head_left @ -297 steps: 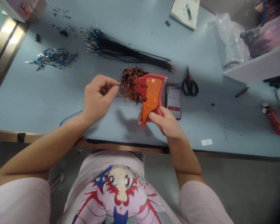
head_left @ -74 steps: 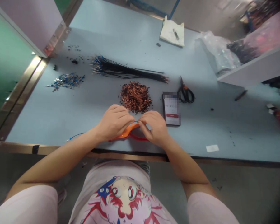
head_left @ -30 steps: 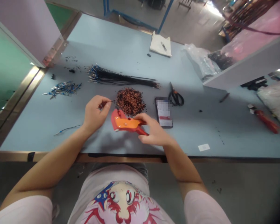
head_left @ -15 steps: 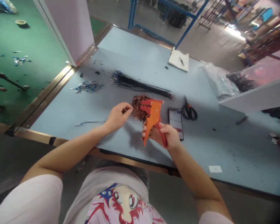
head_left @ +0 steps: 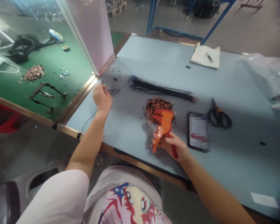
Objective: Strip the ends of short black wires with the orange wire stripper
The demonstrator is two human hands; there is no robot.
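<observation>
My left hand [head_left: 102, 98] is closed in a pinch beside the small pile of blue-sleeved terminals [head_left: 113, 91] on the blue table. A thin dark wire [head_left: 90, 119] runs out from under that wrist toward the table's front edge; the pinched end is too small to make out clearly. My right hand [head_left: 175, 146] is wrapped around the handles of an orange and red wire stripper [head_left: 165, 123]. The tool's jaws point left, over a heap of copper-and-black wire scraps [head_left: 157, 104]. Behind the heap lies a bundle of black wires [head_left: 161, 89] with blue terminals at its left end.
Right of the stripper lie a phone [head_left: 198, 132] and black-handled scissors [head_left: 220, 116]. A white cloth [head_left: 205, 56] is at the back edge. An upright panel [head_left: 91, 34] borders a green surface [head_left: 77, 65] holding another scrap heap [head_left: 34, 72].
My left hand has moved left, from beside the scrap heap to the terminal pile, and the wire has shifted with it. The right hand still grips the stripper. The view has turned left.
</observation>
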